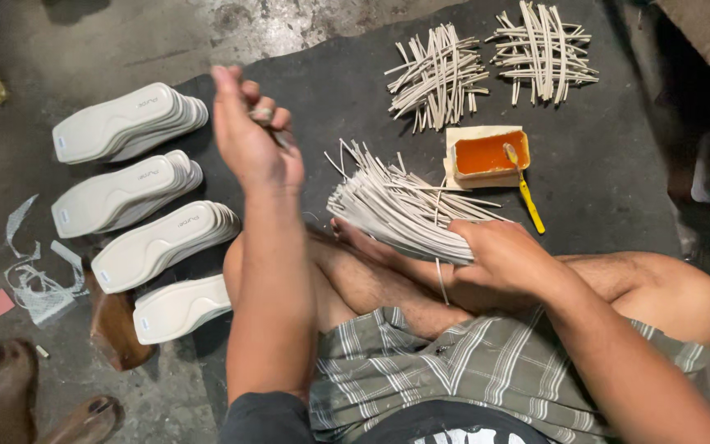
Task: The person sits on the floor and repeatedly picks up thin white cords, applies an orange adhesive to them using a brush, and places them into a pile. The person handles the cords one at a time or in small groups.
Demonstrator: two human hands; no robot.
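Right hand [499, 255] clamped on fanned bundle of pale strips [396, 215]; left hand [252, 136] raised, fingers curled, pinching one thin strip.

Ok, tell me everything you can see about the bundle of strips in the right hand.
The bundle of strips is a thick sheaf of thin, flat, off-white strips, like cut leatherette or card. The right hand clamps one end over the crossed legs; the free ends fan up and left above the dark mat, a few stragglers poking out.

We are seeing a fanned bundle of thin pale strips [400, 215] lying across the crossed legs, ends spreading toward the mat.
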